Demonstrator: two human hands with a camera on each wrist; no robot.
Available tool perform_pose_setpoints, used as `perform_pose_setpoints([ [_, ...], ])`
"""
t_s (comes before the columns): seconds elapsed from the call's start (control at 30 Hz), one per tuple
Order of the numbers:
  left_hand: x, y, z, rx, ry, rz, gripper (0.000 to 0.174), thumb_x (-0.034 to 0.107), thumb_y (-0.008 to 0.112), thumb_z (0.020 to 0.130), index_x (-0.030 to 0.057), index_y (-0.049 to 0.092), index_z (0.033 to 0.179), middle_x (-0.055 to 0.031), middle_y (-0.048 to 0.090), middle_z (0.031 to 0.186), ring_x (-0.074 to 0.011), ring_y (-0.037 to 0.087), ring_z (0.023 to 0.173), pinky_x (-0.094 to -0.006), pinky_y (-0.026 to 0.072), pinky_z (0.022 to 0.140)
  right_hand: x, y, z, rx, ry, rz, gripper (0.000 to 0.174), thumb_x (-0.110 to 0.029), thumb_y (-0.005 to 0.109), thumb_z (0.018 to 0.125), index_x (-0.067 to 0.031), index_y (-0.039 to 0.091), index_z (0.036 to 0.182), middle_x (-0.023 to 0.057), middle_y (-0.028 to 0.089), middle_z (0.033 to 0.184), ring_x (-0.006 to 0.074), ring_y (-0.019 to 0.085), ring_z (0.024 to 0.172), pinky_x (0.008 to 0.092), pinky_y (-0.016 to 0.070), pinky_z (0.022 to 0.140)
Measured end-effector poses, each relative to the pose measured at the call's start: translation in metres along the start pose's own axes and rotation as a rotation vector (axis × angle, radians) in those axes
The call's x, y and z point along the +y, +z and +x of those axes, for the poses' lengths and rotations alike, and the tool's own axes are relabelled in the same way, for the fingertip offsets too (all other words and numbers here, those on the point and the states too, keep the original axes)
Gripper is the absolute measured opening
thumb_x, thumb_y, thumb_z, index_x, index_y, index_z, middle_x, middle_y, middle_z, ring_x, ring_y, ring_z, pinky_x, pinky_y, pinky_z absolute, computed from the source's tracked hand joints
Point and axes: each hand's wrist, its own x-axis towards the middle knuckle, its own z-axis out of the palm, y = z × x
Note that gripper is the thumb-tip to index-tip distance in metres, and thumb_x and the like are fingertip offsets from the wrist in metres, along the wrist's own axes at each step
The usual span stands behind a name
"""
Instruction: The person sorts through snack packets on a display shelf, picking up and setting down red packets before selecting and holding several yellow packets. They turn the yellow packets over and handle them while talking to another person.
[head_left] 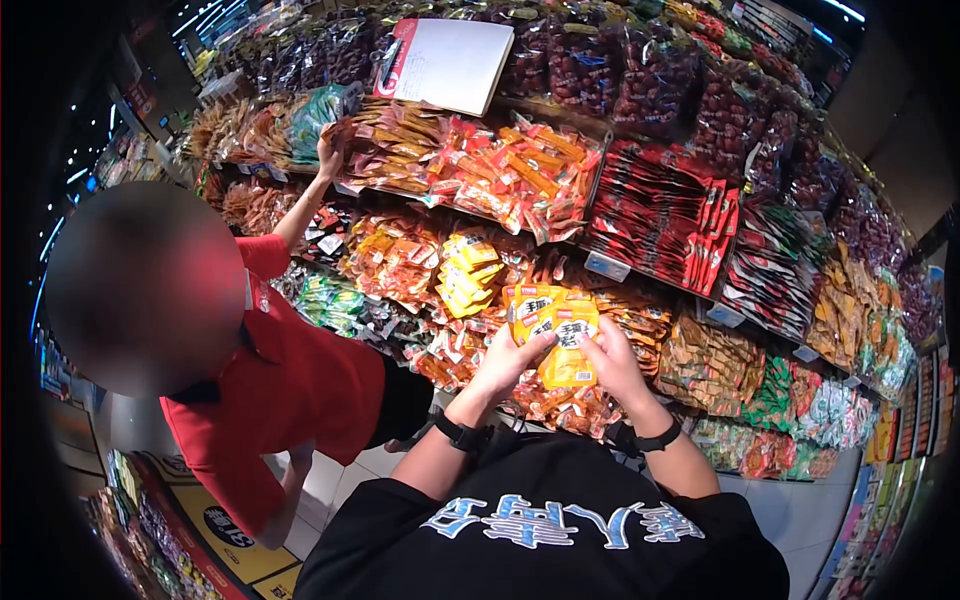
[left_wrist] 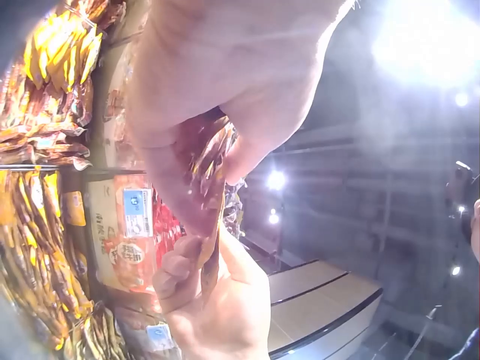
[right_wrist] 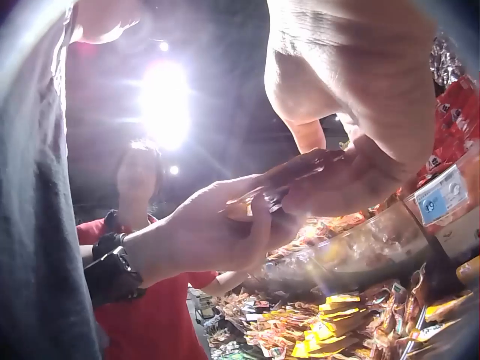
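Several yellow packets with black lettering are fanned out between both hands in the head view. The left hand grips them at their left side, its thumb on the front. At their right side the right hand pinches them with its thumb on top. From the left wrist view, the left hand and the right hand hold the packets edge-on. The right wrist view shows the right hand above the left hand, the packets between them.
A person in a red shirt stands at the left, one arm reaching to the upper shelf. Tiered shelves hold red packets, orange packets and a yellow pile. A clipboard with white paper lies on the upper tier.
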Motion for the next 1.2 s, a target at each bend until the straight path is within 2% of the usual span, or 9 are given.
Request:
perform_pose_setpoints([
  [0.03, 0.0, -0.002, 0.0, -0.004, -0.026, 0.029, 0.038, 0.006, 0.068, 0.09, -0.0007, 0.055, 0.124, -0.0074, 0.067, 0.111, -0.0149, 0.066, 0.097, -0.0312, 0.0545, 0.086, 0.007, 0.002, 0.003, 0.025, -0.015, -0.038, 0.021, -0.007, 0.054, 0.097, 0.0018, 0.052, 0.116, 0.0041, 0.065, 0.089, 0.006, 0.059, 0.069, 0.0261, 0.0471, 0.057],
  [0.17, -0.004, -0.014, -0.003, 0.02, -0.092, 0.081, 0.037, -0.001, 0.069, 0.086, -0.0031, 0.057, 0.121, -0.0096, 0.068, 0.109, -0.0144, 0.066, 0.094, -0.0273, 0.0548, 0.082, -0.023, 0.007, 0.005, -0.09, 0.047, -0.449, 0.02, -0.015, 0.059, 0.096, 0.0013, 0.053, 0.106, 0.0019, 0.058, 0.068, 0.0054, 0.047, 0.055, 0.0278, 0.0365, 0.05],
  [0.27, 0.007, -0.004, -0.009, 0.069, -0.012, 0.005, 0.037, 0.0, 0.07, 0.085, -0.0006, 0.059, 0.12, -0.0068, 0.069, 0.106, -0.0131, 0.066, 0.093, -0.0274, 0.0528, 0.082, -0.014, -0.016, 0.029, -0.208, -0.001, -0.706, 0.023, -0.023, 0.06, 0.097, -0.0004, 0.056, 0.095, 0.0036, 0.055, 0.065, 0.0088, 0.046, 0.055, 0.0325, 0.0367, 0.051],
  [0.33, 0.0, -0.014, -0.008, 0.074, -0.045, 0.027, 0.041, -0.001, 0.07, 0.085, -0.001, 0.055, 0.123, -0.0099, 0.068, 0.113, -0.0168, 0.067, 0.099, -0.0313, 0.0533, 0.089, -0.022, -0.024, 0.038, -0.105, -0.052, -0.505, 0.024, -0.023, 0.062, 0.095, 0.0003, 0.061, 0.101, 0.0079, 0.065, 0.075, 0.0109, 0.058, 0.068, 0.0291, 0.0477, 0.064],
  [0.4, 0.0, -0.012, -0.011, 0.104, -0.045, 0.01, 0.042, -0.001, 0.07, 0.084, -0.0014, 0.054, 0.124, -0.0109, 0.067, 0.114, -0.0177, 0.067, 0.101, -0.0322, 0.0529, 0.09, -0.017, -0.047, 0.062, 0.086, -0.346, -0.716, 0.026, -0.022, 0.062, 0.093, 0.0008, 0.063, 0.107, 0.0142, 0.069, 0.095, 0.0233, 0.067, 0.086, 0.0343, 0.0519, 0.077],
  [0.47, -0.003, -0.013, -0.011, 0.1, -0.05, 0.003, 0.043, -0.002, 0.069, 0.084, -0.0019, 0.053, 0.124, -0.0113, 0.067, 0.115, -0.018, 0.066, 0.102, -0.0327, 0.0526, 0.092, -0.013, -0.072, 0.082, 0.269, -0.462, -1.075, 0.039, -0.026, 0.06, 0.092, 0.003, 0.059, 0.118, 0.0198, 0.054, 0.132, 0.0355, 0.051, 0.122, 0.044, 0.04, 0.104],
  [0.53, -0.003, -0.013, -0.012, 0.1, -0.052, 0.008, 0.043, -0.002, 0.069, 0.084, -0.0021, 0.053, 0.124, -0.0115, 0.067, 0.115, -0.0181, 0.066, 0.103, -0.033, 0.0523, 0.093, -0.008, -0.086, 0.095, 0.363, -0.475, -1.308, 0.048, -0.029, 0.059, 0.092, 0.0021, 0.055, 0.128, 0.0195, 0.045, 0.144, 0.0352, 0.04, 0.135, 0.0451, 0.0309, 0.112],
  [0.83, -0.004, -0.009, -0.01, 0.127, -0.068, 0.038, 0.043, -0.001, 0.069, 0.084, -0.0022, 0.053, 0.124, -0.0114, 0.066, 0.116, -0.018, 0.066, 0.104, -0.0326, 0.0517, 0.093, 0.016, -0.097, 0.092, 0.261, -0.395, -1.461, 0.06, -0.03, 0.06, 0.093, -0.0043, 0.041, 0.144, 0.0145, 0.033, 0.155, 0.0312, 0.029, 0.143, 0.0448, 0.0258, 0.114],
  [1.2, -0.005, -0.01, -0.007, 0.137, -0.122, 0.071, 0.046, -0.003, 0.07, 0.084, -0.0009, 0.05, 0.126, -0.0111, 0.066, 0.116, -0.0199, 0.065, 0.105, -0.0347, 0.0517, 0.094, 0.015, -0.1, 0.09, 0.223, -0.403, -1.38, 0.056, -0.03, 0.063, 0.09, -0.0037, 0.048, 0.138, 0.0145, 0.034, 0.154, 0.0309, 0.031, 0.142, 0.0451, 0.0278, 0.113],
])
